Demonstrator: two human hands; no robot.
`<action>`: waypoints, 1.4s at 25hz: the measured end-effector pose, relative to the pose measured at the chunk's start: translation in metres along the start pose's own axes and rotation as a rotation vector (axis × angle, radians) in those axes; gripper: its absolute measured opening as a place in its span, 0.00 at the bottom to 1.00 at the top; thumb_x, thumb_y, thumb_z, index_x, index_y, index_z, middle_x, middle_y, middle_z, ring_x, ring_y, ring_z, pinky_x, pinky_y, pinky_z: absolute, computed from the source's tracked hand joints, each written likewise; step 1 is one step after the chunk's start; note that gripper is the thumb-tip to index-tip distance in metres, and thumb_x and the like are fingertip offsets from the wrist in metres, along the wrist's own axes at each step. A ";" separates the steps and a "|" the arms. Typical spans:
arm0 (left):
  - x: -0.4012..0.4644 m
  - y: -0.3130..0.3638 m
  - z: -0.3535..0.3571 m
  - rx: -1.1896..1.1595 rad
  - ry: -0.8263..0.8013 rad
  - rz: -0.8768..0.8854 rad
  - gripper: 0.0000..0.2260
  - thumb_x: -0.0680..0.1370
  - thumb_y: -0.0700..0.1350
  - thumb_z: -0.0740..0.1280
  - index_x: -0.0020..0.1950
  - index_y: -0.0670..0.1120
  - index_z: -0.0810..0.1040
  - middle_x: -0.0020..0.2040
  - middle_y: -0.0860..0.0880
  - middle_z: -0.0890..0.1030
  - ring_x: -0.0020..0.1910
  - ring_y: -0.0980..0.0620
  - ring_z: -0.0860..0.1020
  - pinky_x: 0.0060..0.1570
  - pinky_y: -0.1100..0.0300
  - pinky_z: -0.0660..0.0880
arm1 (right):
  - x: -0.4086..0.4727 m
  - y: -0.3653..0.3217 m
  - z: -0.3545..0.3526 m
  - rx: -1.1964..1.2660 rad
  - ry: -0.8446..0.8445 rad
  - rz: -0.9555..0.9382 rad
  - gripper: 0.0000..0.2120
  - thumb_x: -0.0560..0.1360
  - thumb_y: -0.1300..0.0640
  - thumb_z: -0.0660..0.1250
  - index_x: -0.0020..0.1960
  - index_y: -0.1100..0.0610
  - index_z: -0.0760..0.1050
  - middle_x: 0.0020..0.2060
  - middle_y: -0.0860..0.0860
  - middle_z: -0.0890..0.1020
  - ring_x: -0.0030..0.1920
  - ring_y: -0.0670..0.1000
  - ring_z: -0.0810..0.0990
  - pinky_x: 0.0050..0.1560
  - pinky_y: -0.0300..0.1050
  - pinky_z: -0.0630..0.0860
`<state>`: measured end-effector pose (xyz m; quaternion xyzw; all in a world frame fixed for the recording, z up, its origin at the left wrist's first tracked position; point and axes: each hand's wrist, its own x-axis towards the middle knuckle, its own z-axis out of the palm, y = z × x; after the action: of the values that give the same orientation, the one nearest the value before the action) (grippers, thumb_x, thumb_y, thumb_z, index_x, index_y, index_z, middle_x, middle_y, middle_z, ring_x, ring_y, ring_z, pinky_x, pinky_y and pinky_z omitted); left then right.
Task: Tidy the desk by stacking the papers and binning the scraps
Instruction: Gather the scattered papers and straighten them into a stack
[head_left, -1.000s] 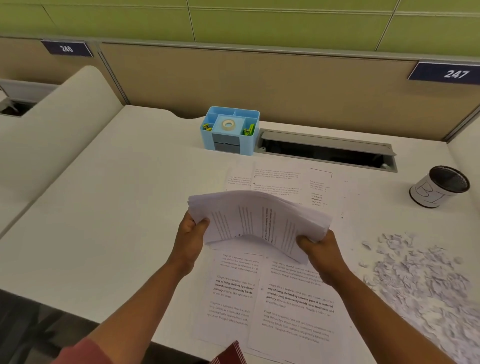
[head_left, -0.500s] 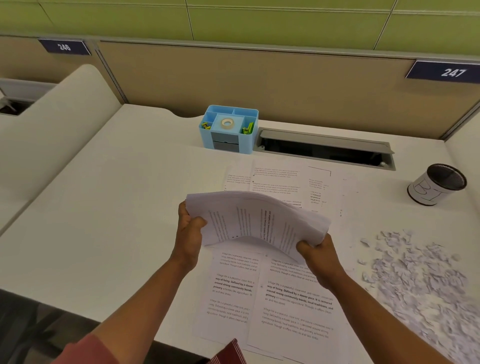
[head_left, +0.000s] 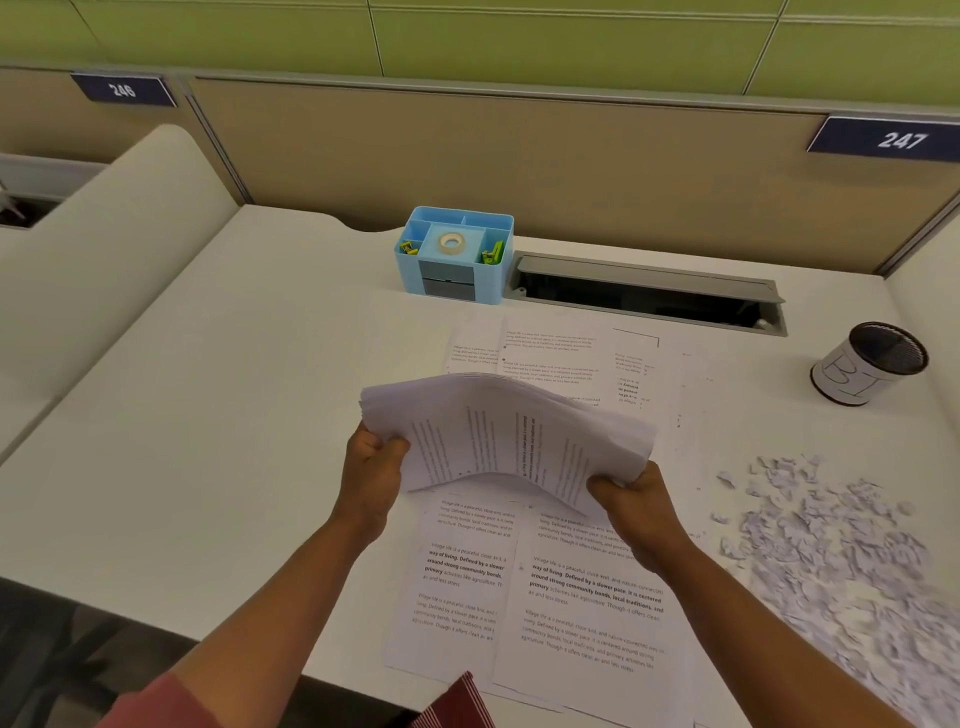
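Left hand (head_left: 371, 470) and right hand (head_left: 636, 501) squeeze the bendy paper pile (head_left: 506, 434) mid-frame. Loose grip, and sheets could slide out.

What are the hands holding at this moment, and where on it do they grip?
Both hold one sagging sheaf of papers: the left hand grips its left edge, the right hand its near right corner.

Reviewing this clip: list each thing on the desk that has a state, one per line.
Paper stack: bowed, held in the air by left hand and right hand.
Loose sheets: flat, spread out.
Scraps: scattered, not binned.
Cup: upright.
Cable hatch: open.
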<state>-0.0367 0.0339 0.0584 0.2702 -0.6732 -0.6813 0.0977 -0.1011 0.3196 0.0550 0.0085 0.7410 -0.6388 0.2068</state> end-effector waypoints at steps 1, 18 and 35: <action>0.000 -0.001 -0.001 0.003 0.003 0.008 0.13 0.79 0.30 0.60 0.57 0.44 0.77 0.48 0.48 0.82 0.48 0.54 0.80 0.41 0.66 0.77 | -0.001 -0.001 0.000 0.006 -0.003 -0.008 0.17 0.73 0.68 0.65 0.50 0.46 0.79 0.48 0.58 0.82 0.50 0.57 0.80 0.45 0.53 0.79; 0.005 -0.009 -0.003 0.106 0.007 -0.017 0.12 0.80 0.30 0.62 0.60 0.40 0.77 0.49 0.47 0.83 0.48 0.51 0.81 0.39 0.67 0.77 | 0.002 0.001 -0.001 -0.015 -0.023 -0.038 0.19 0.75 0.69 0.67 0.54 0.44 0.77 0.51 0.59 0.82 0.56 0.60 0.80 0.53 0.60 0.82; 0.006 -0.024 -0.009 0.142 -0.041 -0.048 0.10 0.80 0.36 0.68 0.59 0.46 0.79 0.52 0.51 0.84 0.53 0.50 0.82 0.41 0.68 0.78 | 0.006 0.011 -0.001 0.024 -0.082 0.026 0.19 0.77 0.67 0.69 0.57 0.44 0.76 0.53 0.52 0.83 0.59 0.54 0.80 0.57 0.56 0.82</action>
<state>-0.0314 0.0251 0.0345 0.2786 -0.7151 -0.6393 0.0483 -0.1033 0.3212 0.0427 -0.0055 0.7240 -0.6447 0.2452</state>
